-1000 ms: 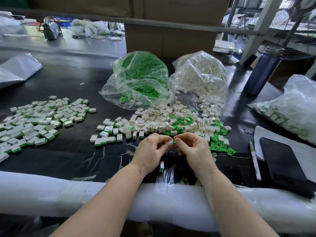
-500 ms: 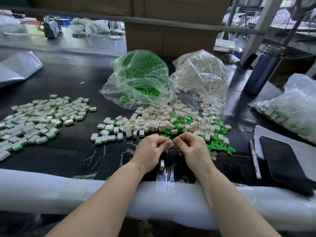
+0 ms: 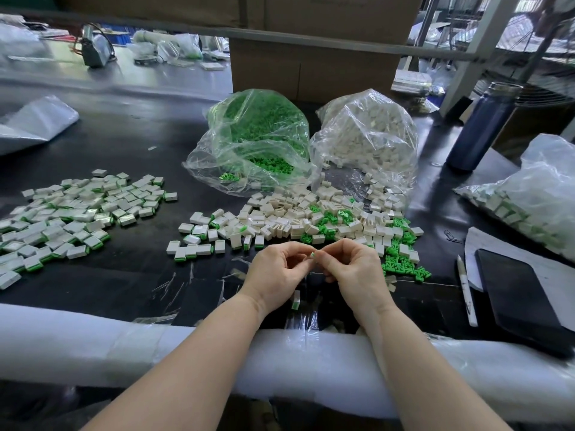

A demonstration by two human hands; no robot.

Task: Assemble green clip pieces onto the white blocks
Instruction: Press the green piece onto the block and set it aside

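1. White foam edge pad (image 3: 93,346) is crossed by both forearms, nearest the camera.
2. Just beyond the pad, the left hand (image 3: 277,272) and right hand (image 3: 354,269) are curled and meet fingertip to fingertip; a small white block with green clip (image 3: 312,255) is pinched between them. Which hand carries which part cannot be told.
3. Key relation: the piece is held level between the two hands, about equally near each. Its long axis appears to run left-right between the fingertips, so the press is judged to go inward along that line.
4. One finished piece (image 3: 295,300) lies on the black table (image 3: 124,275) under the hands, just beyond the pad.
5. Farther from the pad: loose pile of blocks and clips (image 3: 311,222) ahead, done pile (image 3: 71,219) to the left, green clip bag (image 3: 258,141) and white block bag (image 3: 370,141) behind.
6. Against the earlier frames: hands stay in the same spot and pinch, fingers slightly reworked; piles and bags unmoved.
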